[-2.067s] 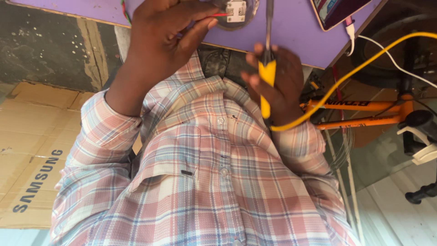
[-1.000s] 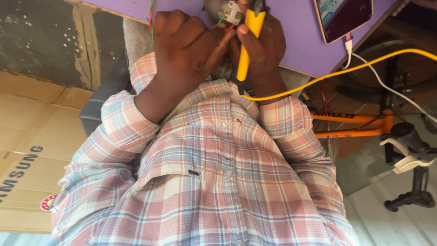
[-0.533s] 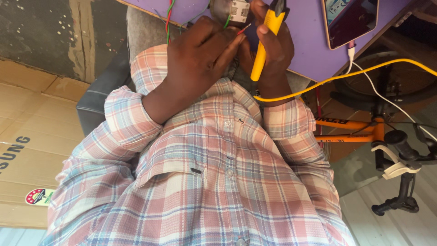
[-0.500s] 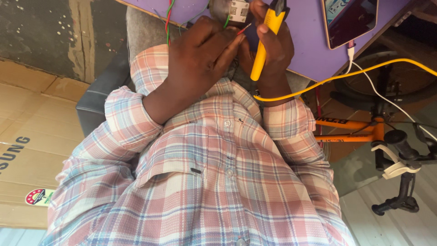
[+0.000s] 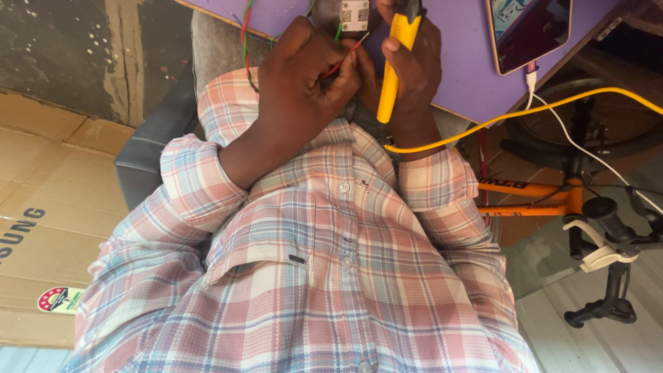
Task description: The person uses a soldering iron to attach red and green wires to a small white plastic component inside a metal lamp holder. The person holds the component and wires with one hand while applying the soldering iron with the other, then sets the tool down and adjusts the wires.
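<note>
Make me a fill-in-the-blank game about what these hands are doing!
1. The right hand grips a tool with a ____ handle.
2. The left hand pinches a thin ____ wire.
3. The board under both hands is coloured ____.
4. A phone lies on the board, with a ____ cable plugged in.

Missing words: yellow; red; purple; white

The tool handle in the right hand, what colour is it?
Yellow. The tool handle, gripped by the right hand, shows plainly in the head view.
</note>
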